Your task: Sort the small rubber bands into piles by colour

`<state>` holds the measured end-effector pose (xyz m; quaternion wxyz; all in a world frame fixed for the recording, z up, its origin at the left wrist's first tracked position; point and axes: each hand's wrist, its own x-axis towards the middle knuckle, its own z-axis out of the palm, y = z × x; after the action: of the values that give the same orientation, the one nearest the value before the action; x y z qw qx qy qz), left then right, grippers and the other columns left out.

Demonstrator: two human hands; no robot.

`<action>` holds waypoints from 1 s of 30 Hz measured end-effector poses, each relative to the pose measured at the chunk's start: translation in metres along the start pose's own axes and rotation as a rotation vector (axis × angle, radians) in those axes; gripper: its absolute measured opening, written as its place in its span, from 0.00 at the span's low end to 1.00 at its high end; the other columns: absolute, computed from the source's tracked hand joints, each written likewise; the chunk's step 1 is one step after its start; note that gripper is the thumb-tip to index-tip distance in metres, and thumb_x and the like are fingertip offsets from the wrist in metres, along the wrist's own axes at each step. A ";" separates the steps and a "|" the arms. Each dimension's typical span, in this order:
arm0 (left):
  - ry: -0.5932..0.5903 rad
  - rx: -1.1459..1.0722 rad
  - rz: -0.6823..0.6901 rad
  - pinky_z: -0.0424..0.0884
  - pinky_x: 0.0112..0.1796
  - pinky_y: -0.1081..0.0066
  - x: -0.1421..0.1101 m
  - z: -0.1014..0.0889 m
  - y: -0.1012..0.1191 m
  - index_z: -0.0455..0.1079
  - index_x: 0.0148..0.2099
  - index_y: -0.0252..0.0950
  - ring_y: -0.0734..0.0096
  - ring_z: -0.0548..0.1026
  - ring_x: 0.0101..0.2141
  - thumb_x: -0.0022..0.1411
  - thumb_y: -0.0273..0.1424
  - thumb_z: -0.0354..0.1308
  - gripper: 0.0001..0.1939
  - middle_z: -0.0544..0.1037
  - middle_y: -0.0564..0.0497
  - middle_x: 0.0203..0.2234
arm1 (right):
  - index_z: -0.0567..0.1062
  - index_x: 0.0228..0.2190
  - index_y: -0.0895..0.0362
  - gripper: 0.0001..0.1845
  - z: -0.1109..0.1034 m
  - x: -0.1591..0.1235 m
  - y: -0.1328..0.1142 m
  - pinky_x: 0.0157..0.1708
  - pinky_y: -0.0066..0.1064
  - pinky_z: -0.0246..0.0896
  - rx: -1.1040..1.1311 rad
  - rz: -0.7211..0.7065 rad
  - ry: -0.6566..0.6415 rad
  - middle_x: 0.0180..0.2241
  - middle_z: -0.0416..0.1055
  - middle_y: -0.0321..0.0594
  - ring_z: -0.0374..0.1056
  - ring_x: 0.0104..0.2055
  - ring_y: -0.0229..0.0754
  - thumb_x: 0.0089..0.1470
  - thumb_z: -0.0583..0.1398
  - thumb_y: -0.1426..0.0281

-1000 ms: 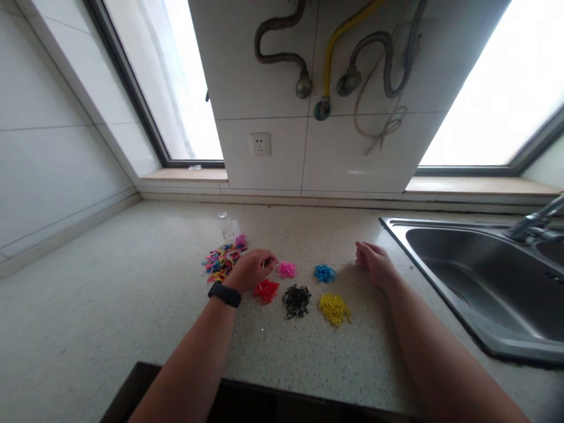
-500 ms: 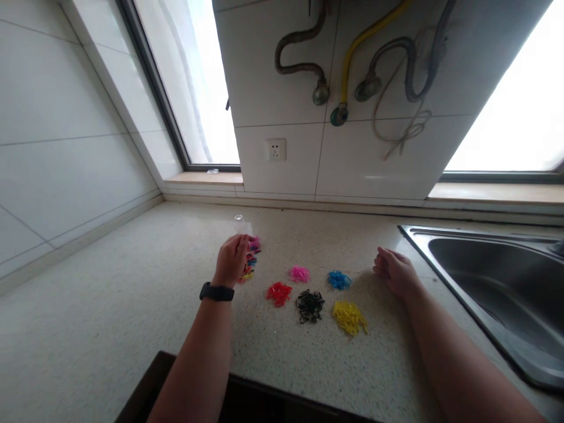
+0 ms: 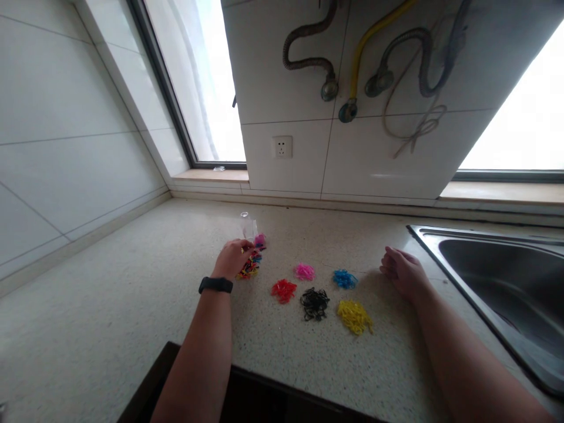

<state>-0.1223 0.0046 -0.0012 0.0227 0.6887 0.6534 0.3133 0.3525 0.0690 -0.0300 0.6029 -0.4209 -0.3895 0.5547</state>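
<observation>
My left hand (image 3: 232,258), with a dark band on its wrist, reaches over a mixed-colour pile of small rubber bands (image 3: 250,268). Its thumb and fingertips are pinched together at the pile's upper edge; what lies between them is too small to make out. Sorted heaps lie to the right: red bands (image 3: 283,291), pink bands (image 3: 304,271), black bands (image 3: 314,304), blue bands (image 3: 344,279) and yellow bands (image 3: 355,317). My right hand (image 3: 404,274) rests on the counter right of the blue heap, fingers curled in, with nothing seen in them.
Behind the mixed pile a clear plastic container (image 3: 247,225) lies on the speckled counter (image 3: 145,294). A steel sink (image 3: 497,282) is set in at the right. Hoses and a socket (image 3: 282,147) are on the tiled wall.
My left hand has shifted slightly down against the mixed pile, uncovering more of it and of the clear container. My right hand stays put. The view has turned a little left.
</observation>
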 end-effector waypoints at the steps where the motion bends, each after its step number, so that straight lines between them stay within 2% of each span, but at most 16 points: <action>1: -0.018 0.001 0.006 0.69 0.41 0.67 0.000 0.001 -0.001 0.80 0.38 0.40 0.63 0.77 0.35 0.61 0.38 0.61 0.10 0.81 0.47 0.32 | 0.63 0.21 0.56 0.22 0.000 0.000 0.000 0.12 0.21 0.46 0.006 0.003 -0.005 0.17 0.52 0.26 0.47 0.17 0.28 0.45 0.71 0.61; 7: -0.111 0.024 0.010 0.70 0.39 0.67 0.002 0.009 -0.009 0.82 0.40 0.44 0.65 0.77 0.32 0.59 0.35 0.63 0.08 0.80 0.48 0.31 | 0.64 0.21 0.55 0.22 -0.001 0.002 0.002 0.12 0.21 0.49 -0.048 -0.005 0.024 0.18 0.55 0.27 0.50 0.17 0.29 0.44 0.71 0.59; 13: -0.147 0.037 -0.005 0.71 0.37 0.68 0.002 0.016 -0.017 0.82 0.40 0.44 0.66 0.76 0.32 0.58 0.34 0.64 0.09 0.80 0.47 0.32 | 0.64 0.21 0.56 0.22 0.000 0.002 0.001 0.11 0.21 0.46 -0.011 0.012 0.013 0.17 0.54 0.27 0.48 0.17 0.29 0.44 0.71 0.60; 23: -0.172 0.013 0.019 0.71 0.39 0.68 0.001 0.013 -0.012 0.83 0.40 0.45 0.65 0.76 0.33 0.57 0.37 0.63 0.10 0.80 0.47 0.33 | 0.65 0.21 0.56 0.21 0.002 0.000 -0.001 0.13 0.21 0.46 0.010 0.031 0.010 0.18 0.55 0.27 0.48 0.17 0.29 0.45 0.71 0.62; 30: -0.208 0.001 0.037 0.71 0.40 0.68 0.000 0.012 -0.013 0.82 0.41 0.46 0.66 0.76 0.34 0.53 0.31 0.65 0.12 0.81 0.49 0.36 | 0.64 0.21 0.56 0.21 0.002 0.000 -0.002 0.13 0.21 0.44 -0.011 0.017 -0.021 0.17 0.53 0.27 0.46 0.17 0.29 0.45 0.70 0.61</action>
<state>-0.1279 0.0113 -0.0164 0.0843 0.7294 0.6349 0.2404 0.3510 0.0691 -0.0274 0.5917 -0.4218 -0.3950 0.5621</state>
